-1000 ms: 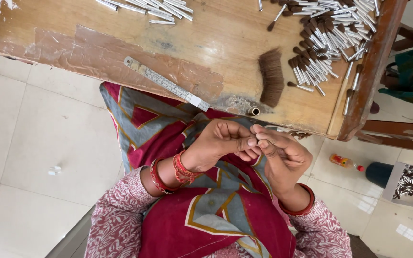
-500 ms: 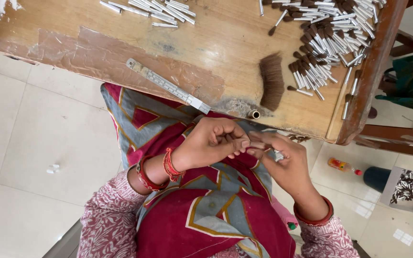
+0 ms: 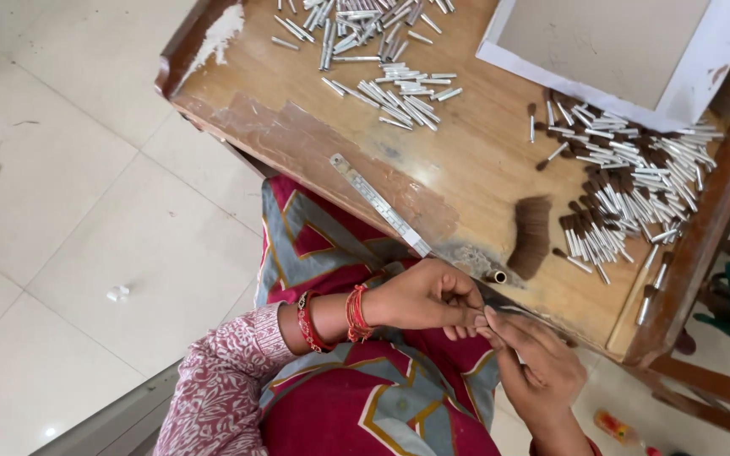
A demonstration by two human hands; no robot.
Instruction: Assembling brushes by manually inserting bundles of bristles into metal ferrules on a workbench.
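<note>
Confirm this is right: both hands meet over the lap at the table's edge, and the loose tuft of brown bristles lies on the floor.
Not quite. The hands, left and right, do meet there, but the tuft of brown bristles lies on the wooden table, beside the metal ruler, as the head view shows.

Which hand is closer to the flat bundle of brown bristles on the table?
The right hand. It sits just below the brown bristle bundle, near the table edge. The left hand is further to its lower left.

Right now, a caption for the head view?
Both hands, left hand and right hand, meet fingertip to fingertip beside a wooden table.
</note>
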